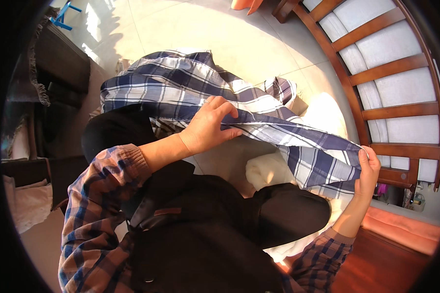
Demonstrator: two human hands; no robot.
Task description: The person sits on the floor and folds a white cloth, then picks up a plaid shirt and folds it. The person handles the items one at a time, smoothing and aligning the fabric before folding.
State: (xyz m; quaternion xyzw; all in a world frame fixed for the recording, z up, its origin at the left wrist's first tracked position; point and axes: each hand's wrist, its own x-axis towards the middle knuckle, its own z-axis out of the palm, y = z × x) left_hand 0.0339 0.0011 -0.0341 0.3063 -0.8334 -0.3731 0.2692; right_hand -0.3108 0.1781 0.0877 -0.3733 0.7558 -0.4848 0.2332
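Observation:
A large blue, white and grey plaid cloth (166, 83) lies bunched over my knees and the floor in front. One folded, seamed edge of it runs as a band toward the right. My right hand (369, 168) grips the far right end of that band, with thumb and fingers closed on the cloth. Over the middle of the edge is my left hand (212, 122), thumb and fingers apart, the fingertips close to or touching the cloth. A thin white thread seems to lie by those fingers. The cloth hangs slack below the band on the right.
White fluffy padding (264, 171) rests between my legs, below the cloth. A wooden slatted frame with pale cushions (391, 88) stands at the right, beside a reddish wooden surface (391, 266). Dark furniture (58, 63) and a blue stool (63, 17) are on the left.

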